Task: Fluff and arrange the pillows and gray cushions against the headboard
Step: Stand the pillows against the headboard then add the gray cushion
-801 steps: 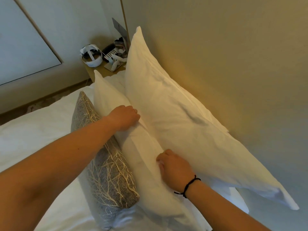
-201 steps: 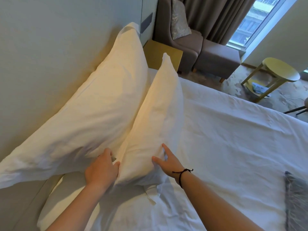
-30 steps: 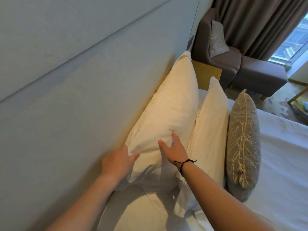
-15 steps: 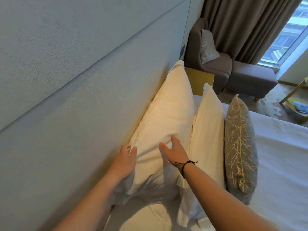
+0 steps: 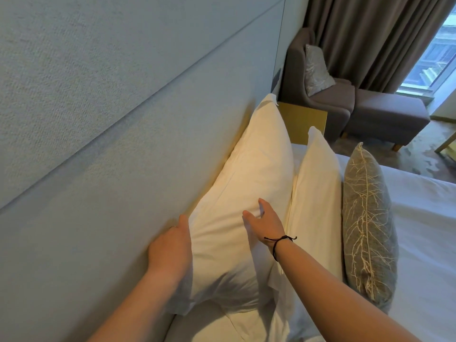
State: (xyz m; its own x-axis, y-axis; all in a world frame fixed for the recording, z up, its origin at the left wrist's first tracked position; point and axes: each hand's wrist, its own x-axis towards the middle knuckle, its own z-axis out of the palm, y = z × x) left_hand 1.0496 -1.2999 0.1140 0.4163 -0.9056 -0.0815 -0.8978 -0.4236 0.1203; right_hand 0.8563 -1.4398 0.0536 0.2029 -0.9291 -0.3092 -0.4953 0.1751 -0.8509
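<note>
A large white pillow (image 5: 251, 174) stands on edge against the padded headboard (image 5: 118, 149). A smaller white pillow (image 5: 318, 193) leans in front of it, and a gray cushion with a pale branch pattern (image 5: 367, 218) stands upright in front of that. My left hand (image 5: 170, 248) lies between the headboard and the large pillow's back edge, its fingertips hidden behind the fabric. With straight, spread fingers, my right hand (image 5: 264, 223), a black cord at its wrist, presses on the large pillow's front face.
White bed sheet (image 5: 424, 230) spreads to the right. Past the pillows stand a yellow bedside table (image 5: 303, 122), a gray armchair (image 5: 320, 95) with a silver cushion, a footstool (image 5: 387, 114), brown curtains and a window.
My left hand has slid further down behind the large pillow, against the headboard. The right hand stays spread on the pillow's front. The view has shifted slightly.
</note>
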